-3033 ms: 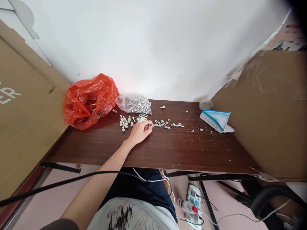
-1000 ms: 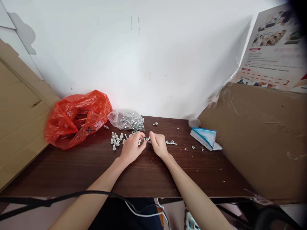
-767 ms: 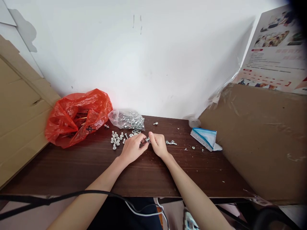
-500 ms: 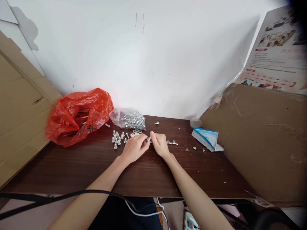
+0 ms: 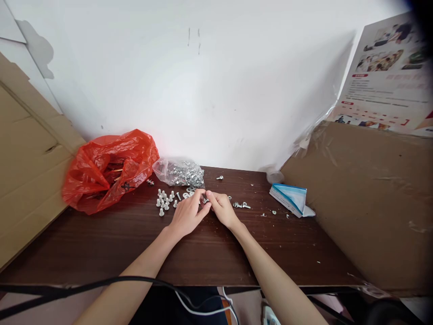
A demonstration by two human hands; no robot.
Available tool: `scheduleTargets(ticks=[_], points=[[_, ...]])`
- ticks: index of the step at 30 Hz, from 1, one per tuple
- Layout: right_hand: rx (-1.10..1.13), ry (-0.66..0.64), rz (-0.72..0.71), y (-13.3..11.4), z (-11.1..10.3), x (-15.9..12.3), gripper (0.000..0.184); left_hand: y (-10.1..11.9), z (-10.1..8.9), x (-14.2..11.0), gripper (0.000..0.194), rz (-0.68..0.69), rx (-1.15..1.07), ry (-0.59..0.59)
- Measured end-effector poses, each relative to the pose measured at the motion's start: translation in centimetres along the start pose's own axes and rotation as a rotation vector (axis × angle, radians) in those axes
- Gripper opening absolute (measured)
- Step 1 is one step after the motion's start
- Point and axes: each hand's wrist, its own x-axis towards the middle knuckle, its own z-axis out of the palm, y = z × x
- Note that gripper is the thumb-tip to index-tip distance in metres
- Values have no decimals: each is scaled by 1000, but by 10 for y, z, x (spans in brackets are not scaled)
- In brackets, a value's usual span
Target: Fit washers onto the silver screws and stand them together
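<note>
My left hand (image 5: pixel 187 213) and my right hand (image 5: pixel 221 208) meet fingertip to fingertip over the dark wooden table (image 5: pixel 189 253). Both pinch a small metal screw (image 5: pixel 204 200) held between them. Just left of my left hand stand several upright silver bolts (image 5: pixel 165 201). Flat washers (image 5: pixel 188 194) lie behind my left fingers. Small nuts and wing-shaped pieces (image 5: pixel 241 205) lie right of my right hand.
A clear bag of screws (image 5: pixel 178 172) and a red plastic bag (image 5: pixel 107 167) sit at the back left. A blue-and-white packet (image 5: pixel 291 197) lies at the right. Cardboard sheets (image 5: pixel 368 198) lean on both sides. A black cable (image 5: pixel 111 283) crosses below the table's front edge.
Three seconds ago only my left hand was on the table; my right hand has joined it. The two hands have since stayed pinched together, shifting slightly left.
</note>
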Motion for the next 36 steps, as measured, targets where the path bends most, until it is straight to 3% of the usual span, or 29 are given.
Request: scheduleTargets(ticks=[5, 9, 21, 36], points=[[-2, -6, 20, 2, 1, 0, 54, -1, 2, 1, 15, -3, -31, 35], [-6, -19, 7, 0, -1, 0, 51, -5, 5, 4, 8, -29, -181, 97], [-78, -58, 2, -2, -6, 0, 44, -4, 7, 8, 11, -101, -347, 138], [-59, -110, -3, -4, -10, -1, 35, 1, 3, 7, 10, -28, -210, 157]])
